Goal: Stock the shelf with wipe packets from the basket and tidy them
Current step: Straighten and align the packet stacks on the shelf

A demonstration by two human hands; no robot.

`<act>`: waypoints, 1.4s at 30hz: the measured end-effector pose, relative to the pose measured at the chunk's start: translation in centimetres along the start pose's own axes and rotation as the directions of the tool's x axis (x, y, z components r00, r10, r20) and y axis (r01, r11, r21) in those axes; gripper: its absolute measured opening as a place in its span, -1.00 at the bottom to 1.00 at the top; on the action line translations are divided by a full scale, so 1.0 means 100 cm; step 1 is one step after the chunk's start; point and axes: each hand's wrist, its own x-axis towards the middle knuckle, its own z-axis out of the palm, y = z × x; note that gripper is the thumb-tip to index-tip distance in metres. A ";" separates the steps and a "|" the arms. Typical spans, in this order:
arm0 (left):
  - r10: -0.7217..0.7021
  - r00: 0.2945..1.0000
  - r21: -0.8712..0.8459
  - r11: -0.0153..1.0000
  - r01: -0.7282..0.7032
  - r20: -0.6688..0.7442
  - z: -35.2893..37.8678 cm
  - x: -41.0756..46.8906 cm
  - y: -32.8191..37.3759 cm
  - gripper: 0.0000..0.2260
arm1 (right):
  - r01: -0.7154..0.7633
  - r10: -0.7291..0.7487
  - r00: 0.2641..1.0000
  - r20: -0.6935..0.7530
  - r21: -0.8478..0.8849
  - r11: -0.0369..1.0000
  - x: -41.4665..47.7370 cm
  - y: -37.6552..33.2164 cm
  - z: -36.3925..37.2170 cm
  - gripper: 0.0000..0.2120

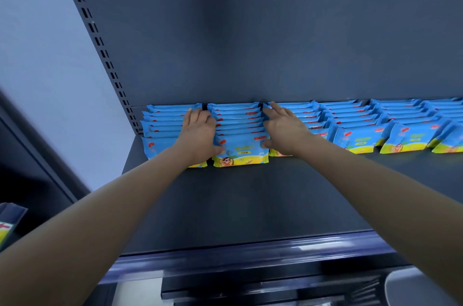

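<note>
Blue and yellow wipe packets stand in several front-to-back rows along the back of a dark shelf (250,200). My left hand (199,133) presses flat against the left side of the second row of packets (238,135). My right hand (284,128) presses flat against that row's right side, fingers stretched toward the back panel. The row sits squeezed between both palms. My left hand partly hides the leftmost row (162,128); my right hand partly hides the third row (308,115). No basket is in view.
The shelf's back panel (275,30) rises behind the rows, with a slotted upright (100,47) at the left. More packet rows (400,128) run off to the right. A price rail (250,258) edges the shelf front. A packet (6,225) shows at far left, lower down.
</note>
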 end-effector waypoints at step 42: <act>0.124 0.992 0.025 0.992 -0.123 -0.033 -0.011 0.041 0.133 -0.47 | -0.137 0.137 0.988 -0.069 -0.009 0.990 -0.065 0.103 0.001 -0.56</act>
